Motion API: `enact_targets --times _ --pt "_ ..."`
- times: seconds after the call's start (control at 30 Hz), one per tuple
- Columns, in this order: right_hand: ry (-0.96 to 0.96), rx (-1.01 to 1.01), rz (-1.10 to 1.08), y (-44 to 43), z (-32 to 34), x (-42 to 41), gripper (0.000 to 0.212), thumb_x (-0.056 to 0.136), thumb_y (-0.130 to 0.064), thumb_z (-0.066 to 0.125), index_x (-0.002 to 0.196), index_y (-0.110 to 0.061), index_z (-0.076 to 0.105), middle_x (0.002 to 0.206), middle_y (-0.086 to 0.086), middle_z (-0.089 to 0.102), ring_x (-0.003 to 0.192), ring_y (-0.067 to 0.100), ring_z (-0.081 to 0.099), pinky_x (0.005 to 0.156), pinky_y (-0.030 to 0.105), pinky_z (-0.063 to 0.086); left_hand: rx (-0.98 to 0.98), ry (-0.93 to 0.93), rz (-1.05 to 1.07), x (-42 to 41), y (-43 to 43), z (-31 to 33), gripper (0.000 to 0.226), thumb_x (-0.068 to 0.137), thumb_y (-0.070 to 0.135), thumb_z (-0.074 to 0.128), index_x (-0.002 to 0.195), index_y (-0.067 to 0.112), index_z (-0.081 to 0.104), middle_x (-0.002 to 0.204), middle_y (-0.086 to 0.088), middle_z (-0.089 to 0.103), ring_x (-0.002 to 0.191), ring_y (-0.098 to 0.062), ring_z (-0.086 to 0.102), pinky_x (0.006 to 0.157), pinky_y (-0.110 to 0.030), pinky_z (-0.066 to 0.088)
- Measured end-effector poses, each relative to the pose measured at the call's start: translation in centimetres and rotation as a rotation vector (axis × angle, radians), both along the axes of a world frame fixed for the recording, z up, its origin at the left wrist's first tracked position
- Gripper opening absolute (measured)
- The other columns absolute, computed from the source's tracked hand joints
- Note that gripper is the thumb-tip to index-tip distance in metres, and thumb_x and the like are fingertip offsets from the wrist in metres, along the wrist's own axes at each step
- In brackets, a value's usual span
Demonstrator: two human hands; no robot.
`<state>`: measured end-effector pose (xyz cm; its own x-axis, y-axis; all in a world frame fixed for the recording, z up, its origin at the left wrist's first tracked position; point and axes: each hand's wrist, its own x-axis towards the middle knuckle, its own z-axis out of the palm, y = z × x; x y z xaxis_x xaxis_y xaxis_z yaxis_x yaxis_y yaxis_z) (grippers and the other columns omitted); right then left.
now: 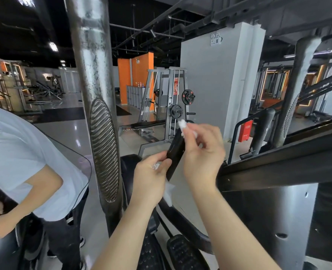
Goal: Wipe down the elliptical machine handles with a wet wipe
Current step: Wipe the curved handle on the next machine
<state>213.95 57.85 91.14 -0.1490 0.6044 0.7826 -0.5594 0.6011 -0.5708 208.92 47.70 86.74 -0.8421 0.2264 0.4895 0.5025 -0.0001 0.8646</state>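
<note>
Pinching a white wet wipe at its fingertips, the right hand presses it to the top end of a short black handle at centre frame. The left hand grips the handle's lower part, a second white wipe hanging beneath the palm. Left, a worn silver handle post. Behind, a red cabinet; its writing is unreadable.

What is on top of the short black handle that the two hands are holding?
A bunched white wet wipe sits over the tip of the black handle, pinched by the right hand. The tip itself is covered. The left hand grips lower, with more white wipe hanging below.
</note>
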Motion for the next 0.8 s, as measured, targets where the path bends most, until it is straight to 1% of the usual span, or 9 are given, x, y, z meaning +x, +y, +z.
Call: enact_targets --times 0.07,0.13,0.27,0.33,0.43,0.5,0.57,0.7,0.8 --pt "-0.004 0.040 -0.041 0.0 0.2 -0.3 0.014 0.092 -0.003 0.076 0.097 -0.015 0.080 0.100 -0.006 0.055 0.090 -0.002 0.056 0.078 0.011 0.044 0.002 -0.003 -0.019 -0.1 -0.1 0.0 0.028 0.098 0.014 0.067 0.116 0.033 0.076 0.096 0.039 0.070 0.098 0.020 0.061 0.080 0.000 0.045" --pt "-0.054 0.060 -0.045 -0.6 -1.4 -0.2 0.016 0.092 0.000 0.075 0.099 -0.014 0.079 0.100 -0.006 0.052 0.090 -0.002 0.054 0.079 0.013 0.045 -0.021 0.029 -0.050 0.0 -0.3 0.2 0.029 0.099 0.013 0.064 0.118 0.030 0.078 0.104 0.025 0.075 0.103 0.011 0.064 0.086 -0.006 0.047" --pt "-0.231 0.086 0.017 -1.5 -4.8 0.7 0.026 0.090 0.001 0.076 0.098 -0.023 0.077 0.096 -0.003 0.058 0.083 -0.003 0.057 0.073 0.008 0.045 -0.034 0.065 -0.050 0.3 -0.7 0.2 0.032 0.097 0.011 0.064 0.119 0.032 0.077 0.106 0.026 0.074 0.105 0.015 0.061 0.083 0.002 0.040" --pt "-0.214 0.110 -0.026 -1.1 -3.6 0.7 0.025 0.090 -0.001 0.077 0.096 -0.025 0.078 0.092 -0.003 0.060 0.082 -0.004 0.058 0.073 0.005 0.043 -0.024 0.047 -0.049 0.2 -0.6 0.0 0.033 0.097 0.011 0.065 0.119 0.031 0.077 0.107 0.024 0.074 0.106 0.011 0.062 0.086 -0.002 0.041" --pt "-0.119 0.144 -0.146 0.3 -0.1 0.4 0.014 0.092 -0.005 0.076 0.096 -0.017 0.081 0.089 -0.003 0.057 0.080 -0.004 0.056 0.076 0.004 0.040 0.023 -0.041 -0.053 -0.1 -0.4 -0.1 0.031 0.097 0.012 0.066 0.123 0.026 0.076 0.114 0.015 0.074 0.111 0.003 0.065 0.097 -0.016 0.047" --pt "-0.109 0.160 -0.167 0.9 0.8 0.3 0.010 0.094 -0.008 0.075 0.099 -0.015 0.080 0.091 -0.003 0.056 0.083 -0.001 0.057 0.077 0.005 0.042 0.053 -0.064 -0.061 -0.1 -0.3 -0.3 0.032 0.097 0.012 0.066 0.124 0.025 0.075 0.116 0.013 0.074 0.112 -0.001 0.065 0.100 -0.020 0.048" --pt "-0.137 0.185 -0.165 0.9 -0.5 0.3 0.009 0.095 -0.007 0.074 0.098 -0.013 0.080 0.095 -0.001 0.058 0.089 -0.002 0.058 0.078 0.007 0.043 0.057 -0.047 -0.066 -0.1 -0.3 -0.3 0.031 0.097 0.011 0.066 0.122 0.026 0.076 0.114 0.015 0.075 0.111 0.001 0.065 0.098 -0.019 0.048" --pt "-0.352 0.189 -0.038 -0.6 -6.0 0.9 0.016 0.093 0.000 0.073 0.091 -0.015 0.079 0.095 -0.004 0.062 0.088 -0.005 0.060 0.075 0.007 0.044 0.009 -0.031 -0.057 -0.2 -0.6 -0.6 0.027 0.099 0.016 0.065 0.116 0.033 0.077 0.113 0.020 0.073 0.107 0.011 0.062 0.083 -0.001 0.044" --pt "-0.334 0.140 0.016 -0.8 -5.2 1.3 0.029 0.093 -0.003 0.073 0.088 -0.032 0.074 0.095 -0.005 0.063 0.089 -0.003 0.062 0.078 0.007 0.044 -0.013 -0.031 -0.039 -0.4 -0.8 -1.0 0.029 0.099 0.016 0.062 0.117 0.034 0.076 0.114 0.022 0.072 0.107 0.012 0.061 0.081 -0.001 0.042"
